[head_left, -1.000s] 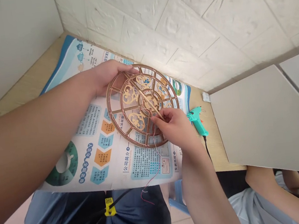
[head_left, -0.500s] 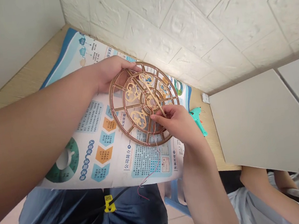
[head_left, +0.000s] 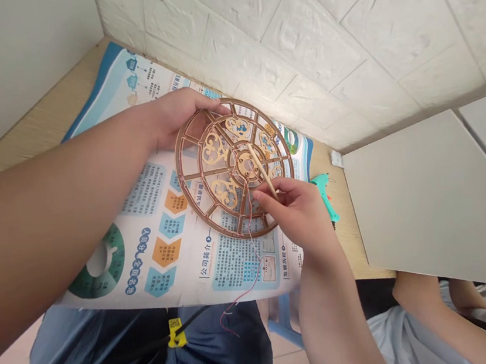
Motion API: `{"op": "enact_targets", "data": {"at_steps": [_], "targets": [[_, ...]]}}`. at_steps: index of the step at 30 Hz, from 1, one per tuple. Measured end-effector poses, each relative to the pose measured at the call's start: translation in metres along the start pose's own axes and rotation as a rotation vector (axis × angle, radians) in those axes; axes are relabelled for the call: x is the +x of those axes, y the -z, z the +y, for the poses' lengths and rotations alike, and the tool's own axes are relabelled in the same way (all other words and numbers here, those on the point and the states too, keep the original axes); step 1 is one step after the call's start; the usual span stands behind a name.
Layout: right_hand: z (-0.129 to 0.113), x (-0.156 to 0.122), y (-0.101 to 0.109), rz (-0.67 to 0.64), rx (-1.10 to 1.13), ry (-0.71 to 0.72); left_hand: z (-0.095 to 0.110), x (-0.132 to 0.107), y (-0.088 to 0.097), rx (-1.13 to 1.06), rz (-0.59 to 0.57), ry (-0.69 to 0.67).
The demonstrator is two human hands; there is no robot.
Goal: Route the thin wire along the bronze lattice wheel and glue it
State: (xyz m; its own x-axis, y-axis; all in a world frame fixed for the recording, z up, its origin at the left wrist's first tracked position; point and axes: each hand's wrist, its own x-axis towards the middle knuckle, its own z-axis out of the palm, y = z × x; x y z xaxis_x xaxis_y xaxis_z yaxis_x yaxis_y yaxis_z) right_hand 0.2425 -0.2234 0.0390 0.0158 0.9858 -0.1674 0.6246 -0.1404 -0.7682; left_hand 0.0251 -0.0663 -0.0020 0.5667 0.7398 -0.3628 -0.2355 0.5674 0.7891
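My left hand (head_left: 188, 115) grips the upper left rim of a round brown openwork frame (head_left: 193, 207), thumb on top and the other fingers underneath. Pale scroll-shaped pieces fill several of its inner sections. My right hand (head_left: 297, 208) pinches a thin wooden stick (head_left: 261, 167), its far end over the hub at the frame's centre. Thin red and white wires (head_left: 250, 219) run along the ring and hang from the hub past the table edge. The fingertips of my right hand are close to these wires; whether they touch them I cannot tell.
A printed poster sheet (head_left: 154, 181) covers the table under the frame. To the right lies a teal glue gun (head_left: 325, 195), beside a pale panel (head_left: 422, 195). A brick-patterned wall (head_left: 251, 33) rises behind. Another person's arm (head_left: 436, 312) shows at lower right.
My right hand has moved slightly right and down with the stick, whose tip has shifted right, exposing more of the hub. My left hand still holds the frame in nearly the same place.
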Motion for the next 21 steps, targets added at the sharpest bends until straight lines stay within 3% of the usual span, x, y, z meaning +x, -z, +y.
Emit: {"op": "enact_targets", "data": {"at_steps": [7, 12, 21], "targets": [[-0.006, -0.006, -0.011, -0.004, -0.073, -0.034, -0.001, 0.001, -0.001, 0.010, 0.022, -0.030], [-0.002, 0.003, -0.005, 0.019, -0.066, -0.033, 0.002, 0.001, -0.003, -0.008, 0.030, 0.021], [-0.001, 0.015, -0.002, -0.071, -0.078, -0.085, 0.001, 0.002, 0.001, 0.010, 0.020, 0.022]]}}
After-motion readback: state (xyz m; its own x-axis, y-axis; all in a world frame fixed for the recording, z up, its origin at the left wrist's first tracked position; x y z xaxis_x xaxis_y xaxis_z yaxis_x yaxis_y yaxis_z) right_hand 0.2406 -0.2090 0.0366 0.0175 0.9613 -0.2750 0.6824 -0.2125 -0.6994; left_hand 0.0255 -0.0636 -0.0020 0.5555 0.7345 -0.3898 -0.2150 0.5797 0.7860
